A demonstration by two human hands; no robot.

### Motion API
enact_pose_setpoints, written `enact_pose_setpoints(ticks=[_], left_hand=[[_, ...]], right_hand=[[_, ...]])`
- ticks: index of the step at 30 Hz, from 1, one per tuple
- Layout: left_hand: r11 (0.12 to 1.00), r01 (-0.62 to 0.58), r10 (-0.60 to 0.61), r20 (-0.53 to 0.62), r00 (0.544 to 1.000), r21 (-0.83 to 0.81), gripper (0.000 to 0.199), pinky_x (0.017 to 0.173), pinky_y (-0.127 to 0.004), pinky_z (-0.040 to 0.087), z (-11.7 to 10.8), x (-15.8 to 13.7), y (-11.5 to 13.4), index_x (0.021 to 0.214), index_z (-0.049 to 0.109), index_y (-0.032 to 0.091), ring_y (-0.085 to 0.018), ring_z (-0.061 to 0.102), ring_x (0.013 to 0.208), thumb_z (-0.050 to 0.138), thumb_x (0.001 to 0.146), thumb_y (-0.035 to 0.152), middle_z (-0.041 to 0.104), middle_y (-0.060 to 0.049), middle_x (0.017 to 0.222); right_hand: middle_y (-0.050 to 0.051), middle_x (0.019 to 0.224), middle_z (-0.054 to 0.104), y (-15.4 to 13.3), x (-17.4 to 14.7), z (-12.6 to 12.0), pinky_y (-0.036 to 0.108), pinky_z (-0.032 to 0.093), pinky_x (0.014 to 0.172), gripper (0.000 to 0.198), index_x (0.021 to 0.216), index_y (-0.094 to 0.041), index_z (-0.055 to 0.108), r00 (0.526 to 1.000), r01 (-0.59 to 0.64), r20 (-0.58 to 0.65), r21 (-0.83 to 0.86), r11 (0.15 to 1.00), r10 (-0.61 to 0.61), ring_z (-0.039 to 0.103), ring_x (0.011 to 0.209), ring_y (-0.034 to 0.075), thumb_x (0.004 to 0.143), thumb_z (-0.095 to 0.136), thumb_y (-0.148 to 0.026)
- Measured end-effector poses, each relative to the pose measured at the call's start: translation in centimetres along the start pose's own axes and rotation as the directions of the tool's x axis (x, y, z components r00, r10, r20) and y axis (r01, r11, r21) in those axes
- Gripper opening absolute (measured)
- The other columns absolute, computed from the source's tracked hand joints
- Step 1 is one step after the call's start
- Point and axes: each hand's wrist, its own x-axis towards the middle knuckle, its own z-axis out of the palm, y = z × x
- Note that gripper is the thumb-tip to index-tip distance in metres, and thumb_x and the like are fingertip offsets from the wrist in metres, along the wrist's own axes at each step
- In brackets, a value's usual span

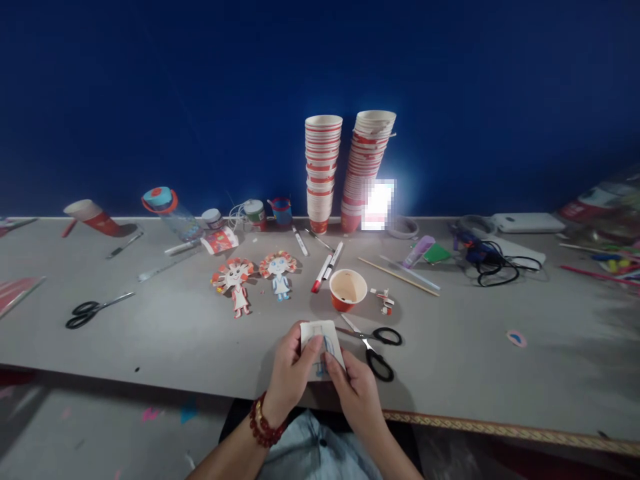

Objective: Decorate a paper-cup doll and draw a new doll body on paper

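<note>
Both my hands hold a small piece of white paper (311, 331) with a blue drawing on it, close to the table's front edge. My left hand (293, 363) grips its left side with the thumb on top. From the right, my right hand (357, 387) pinches the same piece, thumb on its face. Just right of the hands lie opened scissors (367, 340) with black handles. Behind them stands a cut-down paper cup (347, 291), with small paper scraps (385, 301) beside it. Two paper dolls (237, 280) with fringed red-and-white hair lie to the left.
Two tall stacks of paper cups (323, 173) stand against the blue wall, one leaning. Markers (327, 267) and a wooden stick (397, 276) lie mid-table. More scissors (95, 309) and a water bottle (173, 213) are left; black cables (495, 263) are right.
</note>
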Motion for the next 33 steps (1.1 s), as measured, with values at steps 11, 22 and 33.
enact_pose_setpoints(ticks=[11,22,33], left_hand=[[0.993,0.061,-0.059,0.023,0.998,-0.1,0.033,0.071,-0.025,0.05,-0.2,0.6,-0.8,0.101,0.064,0.017,-0.016,0.061,0.077,0.061,0.089,0.048,0.069,-0.004,0.087],[0.978,0.118,-0.1,0.113,0.989,-0.17,0.035,0.059,-0.024,0.051,-0.3,0.9,-1.0,0.099,0.062,0.018,-0.014,0.06,0.062,0.064,0.086,0.05,0.066,-0.001,0.076],[0.978,0.117,-0.1,0.101,0.99,-0.172,0.032,0.059,-0.023,0.05,-0.5,0.9,-0.7,0.097,0.064,0.017,-0.014,0.059,0.064,0.066,0.085,0.047,0.068,-0.002,0.079]], right_hand=[[0.0,0.061,0.052,-0.2,0.4,-0.7,0.023,0.039,0.054,0.048,0.068,-0.017,0.056,0.989,-0.14,0.081,0.174,0.975,0.127,0.046,0.058,0.013,0.094,0.05,-0.057],[0.002,0.053,0.06,-0.9,0.7,-0.8,0.03,0.053,0.049,0.054,0.073,-0.017,0.067,0.944,-0.326,0.163,0.362,0.873,0.285,0.056,0.045,0.017,0.083,0.057,-0.069],[0.002,0.053,0.06,-0.7,0.7,-0.9,0.027,0.05,0.048,0.054,0.068,-0.017,0.063,0.959,-0.273,0.15,0.288,0.918,0.238,0.057,0.049,0.017,0.086,0.055,-0.067]])
